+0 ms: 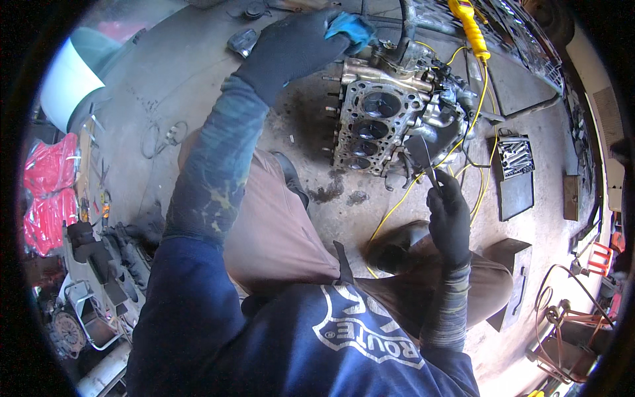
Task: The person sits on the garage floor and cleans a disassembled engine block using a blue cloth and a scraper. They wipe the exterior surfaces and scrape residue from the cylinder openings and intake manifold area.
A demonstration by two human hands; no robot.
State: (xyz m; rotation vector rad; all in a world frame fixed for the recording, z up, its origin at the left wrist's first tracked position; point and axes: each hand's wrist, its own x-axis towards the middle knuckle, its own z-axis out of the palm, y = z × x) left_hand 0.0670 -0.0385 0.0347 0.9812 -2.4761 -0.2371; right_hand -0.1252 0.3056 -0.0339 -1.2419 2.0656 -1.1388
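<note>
An engine block lies on the floor in front of me, its flat face up with a row of several round bores showing. My left hand, in a dark glove, reaches over its far left corner. Closed fingers there hold a crumpled blue rag beside the hoses and metal fittings. My right hand, also gloved, is wrapped round the handle of a scraper. The scraper's flat, wide blade points away from me, over the block's near right side; whether it touches the metal I cannot tell.
A yellow work light hangs at the far right, its yellow cable looping past the block. An open socket set lies to the right, near a metal box. Engine parts and a red plastic-wrapped item are at left.
</note>
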